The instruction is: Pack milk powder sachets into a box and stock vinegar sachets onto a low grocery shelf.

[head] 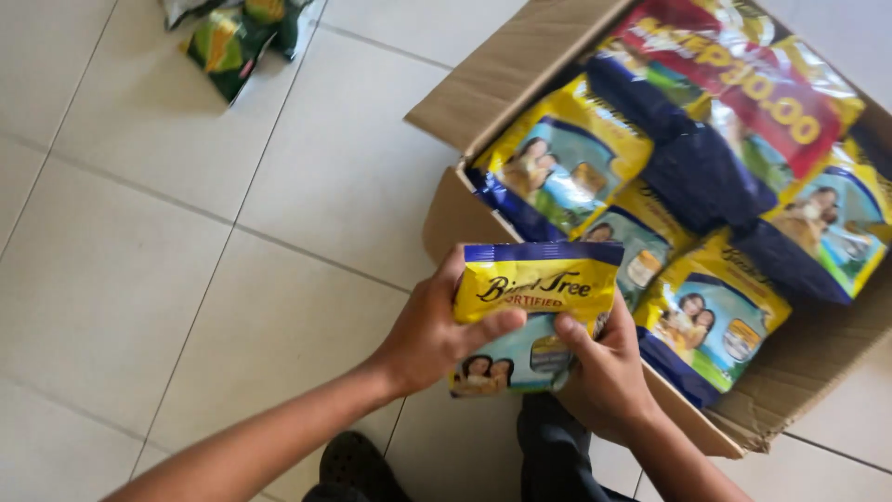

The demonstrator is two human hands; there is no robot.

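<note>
Both hands, nearest the camera, grip one yellow-and-blue pouch (534, 311) between them, upright, just in front of the box's near wall.

Largest in view is the pale tiled floor (167, 279), crossed by thin grout lines. On it, at the right, stands one open cardboard box (520, 65) with its flaps folded outward. Inside lies one long red-and-yellow strip pack (743, 65) across the top of the load, and under and around it I count six yellow-and-blue pouches (some half covered, so the count takes in only those that show): one at the left (562, 158), one just below the middle (632, 242), one near the front corner (711, 321), one at the right (832, 223), and two partly hidden beneath the strip.

At the top left edge, well apart from the box, lie about three green packets (228, 37) in a loose heap.

Smallest: the left hand (432, 335) clasps the held pouch's left side, thumb across its front; the right hand (609, 367) pinches its lower right edge.
</note>
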